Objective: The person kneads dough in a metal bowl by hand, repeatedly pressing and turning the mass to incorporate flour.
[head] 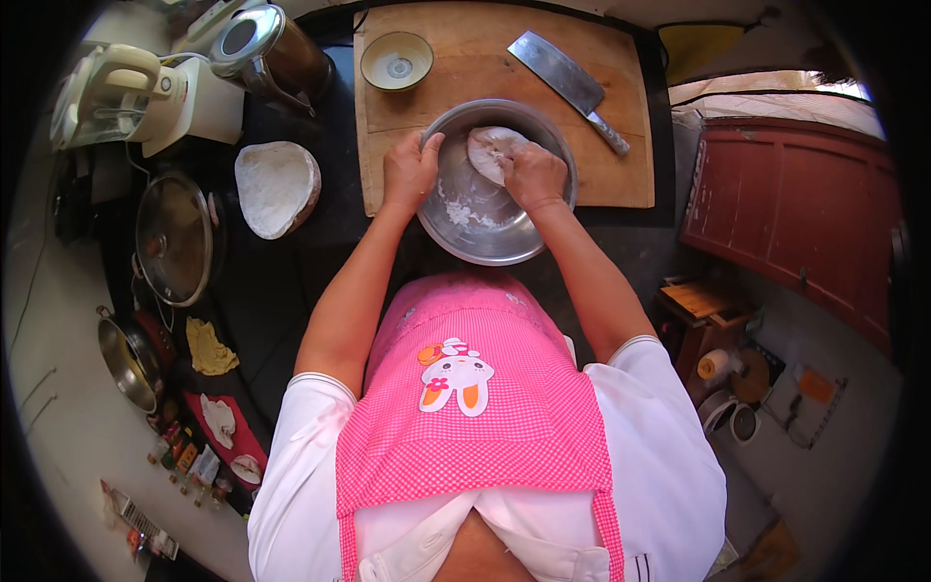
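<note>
A round stainless steel basin (486,240) sits at the front edge of the wooden board, tilted or level I cannot tell. My left hand (409,169) grips its left rim, thumb over the edge. Inside, my right hand (537,173) presses bent fingers into a pale lump of dough (491,149) near the basin's far side. Part of the dough is hidden under those fingers. Loose white flour crumbs (462,212) lie on the basin's bottom, left of the right wrist.
On the wooden board (465,44) are a small bowl (396,62) and a cleaver (564,76). To the left stand a flour-dusted container (276,189), a metal kettle (273,58), a blender (138,98) and a glass-lidded pan (174,240). A red cabinet (793,225) is at right.
</note>
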